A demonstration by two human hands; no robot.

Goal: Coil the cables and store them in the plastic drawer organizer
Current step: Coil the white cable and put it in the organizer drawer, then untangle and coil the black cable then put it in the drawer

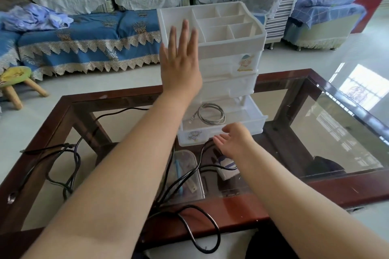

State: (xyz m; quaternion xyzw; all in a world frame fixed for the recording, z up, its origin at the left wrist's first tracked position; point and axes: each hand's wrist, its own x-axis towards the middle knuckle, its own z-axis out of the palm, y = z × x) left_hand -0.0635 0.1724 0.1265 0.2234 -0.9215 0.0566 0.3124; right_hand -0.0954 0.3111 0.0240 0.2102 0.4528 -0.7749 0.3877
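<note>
Cables: one grey cable (211,114) lies coiled inside the pulled-out bottom drawer (242,120); loose black cables (69,164) sprawl uncoiled over the glass table (315,124), one loop hanging off the near edge.
Organizer: the white plastic drawer organizer (229,52) stands upright on the far side of the table, its top tray divided into bare compartments, the two upper drawers shut.
Left hand: the left hand (181,63) is flat, fingers straight and slightly spread, palm toward the organizer's left front; it grips nothing, and whether it touches the plastic I cannot tell.
Right hand: the right hand (233,141) sits at the drawer's front edge, fingers loosely curled, holding nothing; it looks to be touching or just short of the drawer front.
Step in hand: probably closing the bottom drawer on the stored grey coil, with the left hand bracing the unit.
Doing it well: press the brace against the organizer's body, not the upper drawers, so the light tower does not slide on the glass; push the drawer at its middle, straight in, so it does not skew.
Watch: the coil's plug end (192,119) lies near the left wall; it should lie flat below the rim before the drawer goes in.
Risk: a black cable runs just under the drawer front and could snag.
Remaining: the black cables are not yet coiled.
</note>
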